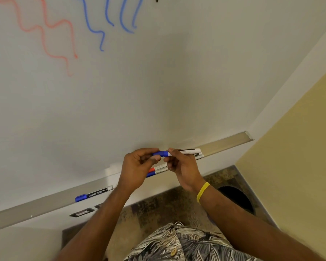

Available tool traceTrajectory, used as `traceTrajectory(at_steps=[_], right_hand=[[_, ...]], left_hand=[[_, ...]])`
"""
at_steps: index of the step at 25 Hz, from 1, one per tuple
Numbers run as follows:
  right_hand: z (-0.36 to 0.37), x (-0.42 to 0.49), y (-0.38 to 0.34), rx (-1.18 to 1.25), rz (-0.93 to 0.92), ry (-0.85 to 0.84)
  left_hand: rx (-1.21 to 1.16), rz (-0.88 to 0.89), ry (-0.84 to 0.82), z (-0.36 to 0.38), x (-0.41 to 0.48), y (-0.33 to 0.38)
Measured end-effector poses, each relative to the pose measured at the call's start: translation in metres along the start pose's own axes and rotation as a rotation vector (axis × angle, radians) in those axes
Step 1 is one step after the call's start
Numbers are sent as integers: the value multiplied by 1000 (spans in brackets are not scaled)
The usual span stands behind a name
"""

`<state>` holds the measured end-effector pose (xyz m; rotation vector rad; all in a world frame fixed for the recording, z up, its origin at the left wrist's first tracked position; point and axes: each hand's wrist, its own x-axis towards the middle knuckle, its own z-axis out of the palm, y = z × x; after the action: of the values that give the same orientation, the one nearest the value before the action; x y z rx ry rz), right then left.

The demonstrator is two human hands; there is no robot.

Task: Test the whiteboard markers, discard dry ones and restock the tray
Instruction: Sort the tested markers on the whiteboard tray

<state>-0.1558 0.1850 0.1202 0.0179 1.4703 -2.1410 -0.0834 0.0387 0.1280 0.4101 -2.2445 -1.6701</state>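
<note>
"camlin" on blue-capped marker point(93, 194) lying in tray point(45, 203).

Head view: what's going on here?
A person holds a blue-capped marker by the tray: the left hand pinches its cap, the right hand grips the barrel. Whether the cap is coming off or going on is unclear. Another blue marker and a red-capped one lie in the tray; red and blue squiggles mark the whiteboard.

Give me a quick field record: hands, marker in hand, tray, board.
left hand: pinches blue cap of held marker
right hand: grips its white barrel
tray: lone blue marker lying left; red marker and second blue marker under the hands; more markers right of the hands
board: red squiggles, blue squiggles, top left
floor: dark round opening at right, possibly a bin
</note>
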Motion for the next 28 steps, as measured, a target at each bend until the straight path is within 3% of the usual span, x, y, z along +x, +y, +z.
traceTrajectory(at_steps=[19, 22, 25, 28], right_hand=[[-20, -9, -9, 95, -75, -6], [-26, -3, -7, -65, -80, 24], [-36, 4, -13, -469, -131, 74], [-57, 3, -19, -838, -336, 181]], left_hand=[[-104, -39, -18, 38, -3, 18], [-86, -38, -42, 38, 6, 11], [-60, -46, -33, 39, 13, 1], [4, -55, -27, 38, 17, -8]])
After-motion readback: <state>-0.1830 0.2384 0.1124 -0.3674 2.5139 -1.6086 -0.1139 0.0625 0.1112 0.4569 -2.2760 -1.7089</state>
